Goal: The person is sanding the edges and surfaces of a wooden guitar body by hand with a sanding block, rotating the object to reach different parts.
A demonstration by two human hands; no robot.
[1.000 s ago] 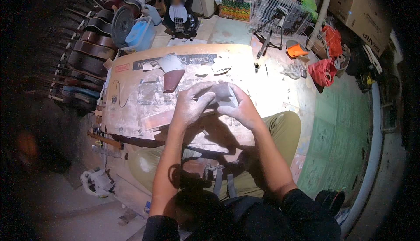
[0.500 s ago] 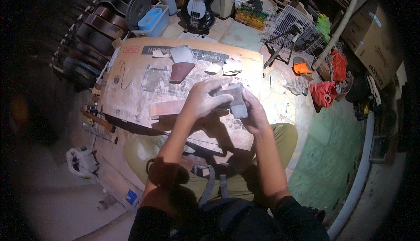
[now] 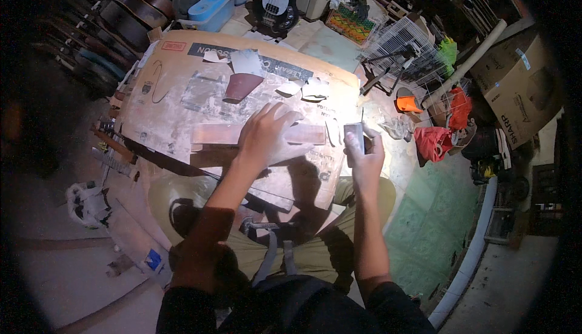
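A long pale reddish wooden strip (image 3: 306,134) lies crosswise on the dusty cardboard sheet (image 3: 154,112). My left hand (image 3: 264,134) is over its middle, fingers curled across it and holding it. To the right, my right hand (image 3: 367,158) is closed on a small grey block (image 3: 354,132), possibly wrapped in abrasive paper, with the thumb on its face. Behind the strip lie a maroon sheet piece (image 3: 242,85), a grey sheet (image 3: 245,61) and torn white scraps (image 3: 315,88).
Several guitars (image 3: 127,9) stand at the back left, near a blue tub (image 3: 209,6) and a black bass guitar (image 3: 276,6). A wire cage (image 3: 397,49), red bags (image 3: 433,143), a large carton (image 3: 515,91) and a long pale pipe (image 3: 464,273) are at the right.
My hands have moved apart. The grey piece both held is now in my right hand, further right. My left hand has moved onto the wooden strip. The view has shifted.
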